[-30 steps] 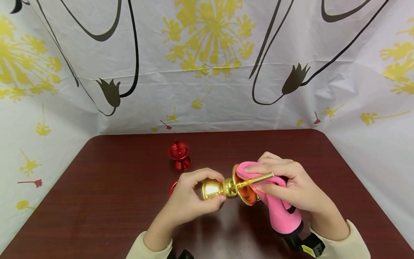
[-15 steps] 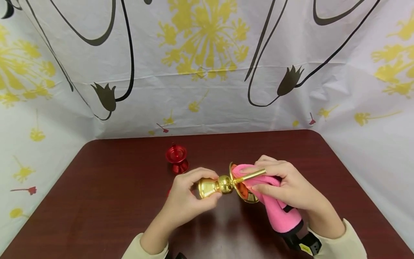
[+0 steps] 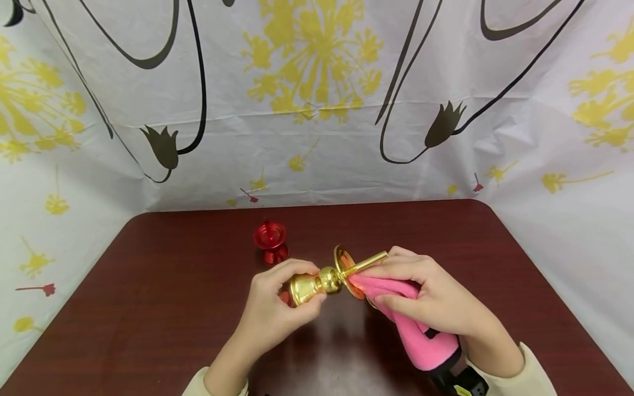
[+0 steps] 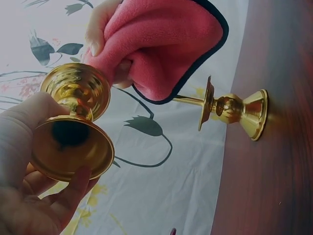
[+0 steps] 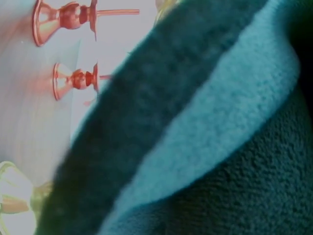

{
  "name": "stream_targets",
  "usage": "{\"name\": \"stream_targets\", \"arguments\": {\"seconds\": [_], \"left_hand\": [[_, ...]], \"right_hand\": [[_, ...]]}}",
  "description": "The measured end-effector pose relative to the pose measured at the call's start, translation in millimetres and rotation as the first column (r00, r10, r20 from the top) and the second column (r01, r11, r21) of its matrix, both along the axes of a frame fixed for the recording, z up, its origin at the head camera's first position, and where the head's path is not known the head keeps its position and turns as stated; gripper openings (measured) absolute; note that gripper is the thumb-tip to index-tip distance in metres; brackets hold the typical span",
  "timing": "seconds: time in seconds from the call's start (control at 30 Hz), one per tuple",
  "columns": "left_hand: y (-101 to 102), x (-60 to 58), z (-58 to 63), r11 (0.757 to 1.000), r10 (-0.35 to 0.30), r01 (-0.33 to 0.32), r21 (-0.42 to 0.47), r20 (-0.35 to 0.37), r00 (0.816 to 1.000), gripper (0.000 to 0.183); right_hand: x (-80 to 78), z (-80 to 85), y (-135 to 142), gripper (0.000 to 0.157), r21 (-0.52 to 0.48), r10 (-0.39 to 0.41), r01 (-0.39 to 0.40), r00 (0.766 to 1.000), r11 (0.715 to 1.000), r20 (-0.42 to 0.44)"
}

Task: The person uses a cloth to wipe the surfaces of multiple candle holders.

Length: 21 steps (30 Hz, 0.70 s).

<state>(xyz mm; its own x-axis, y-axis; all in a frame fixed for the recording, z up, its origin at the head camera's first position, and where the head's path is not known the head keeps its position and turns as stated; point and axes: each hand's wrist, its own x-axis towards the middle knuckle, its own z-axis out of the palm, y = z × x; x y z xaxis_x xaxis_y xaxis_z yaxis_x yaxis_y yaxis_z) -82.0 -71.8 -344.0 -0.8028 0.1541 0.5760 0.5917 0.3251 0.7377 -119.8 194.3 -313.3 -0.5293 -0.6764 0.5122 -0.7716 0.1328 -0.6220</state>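
Observation:
My left hand (image 3: 269, 305) holds a gold candlestick (image 3: 329, 279) by its flared base, thumb and fingers on opposite sides. The candlestick is tipped on its side in the air, its thin spike pointing right and slightly up. With my right hand (image 3: 436, 291) I grip a folded pink cloth (image 3: 416, 341) with a dark border, which lies against the lower inner face of the dish. Looking from the left wrist, the hollow underside of the base (image 4: 73, 147) faces the camera, and the cloth (image 4: 171, 39) hangs beyond it.
A red candlestick (image 3: 271, 239) stands toward the back of the dark wooden table (image 3: 173, 286). The right wrist view shows two red ones, a nearer (image 5: 71, 15) and a farther (image 5: 76, 80). Another gold candlestick (image 4: 230, 108) stands upright on the table. Patterned sheeting (image 3: 317, 154) surrounds the table.
Both hands and the candlestick have shifted a little left. The cloth has gone from the dish's upper part, behind the spike, to its lower part.

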Motion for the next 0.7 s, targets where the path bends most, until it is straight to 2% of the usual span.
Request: {"name": "stream_targets", "arguments": {"seconds": [0.17,0.27,0.4,0.53,0.6,0.7], "left_hand": [[1.6,-0.1,-2.5,0.999,0.017,-0.018,0.035,0.029,0.999,0.032],[4.1,0.1,-4.6,0.996,0.018,-0.024,0.087,0.070,0.997,0.030],[10.7,0.4,-4.1,0.982,0.026,-0.058,0.179,0.178,0.984,0.027],[17.7,-0.4,-1.0,0.963,0.006,-0.093,0.254,0.323,0.946,0.027],[19.1,-0.2,-0.6,0.958,-0.025,-0.085,0.273,0.374,0.927,0.028],[18.4,0.8,-1.8,0.959,-0.074,-0.048,0.278,0.412,0.908,0.033]], "right_hand": [[3.0,-0.6,-4.0,0.048,-0.112,0.064,-0.065,0.998,0.992,-0.013],[5.6,-3.2,-10.2,0.052,-0.224,0.063,-0.057,0.998,0.973,0.020],[10.0,-6.9,-20.2,0.052,-0.352,-0.032,0.054,0.997,0.934,0.068],[12.7,-9.5,-28.9,0.048,-0.446,-0.139,0.172,0.985,0.878,0.106],[13.5,-10.0,-32.1,0.047,-0.473,-0.184,0.221,0.975,0.853,0.124],[15.2,-9.8,-35.1,0.046,-0.477,-0.239,0.285,0.959,0.832,0.154]]}}
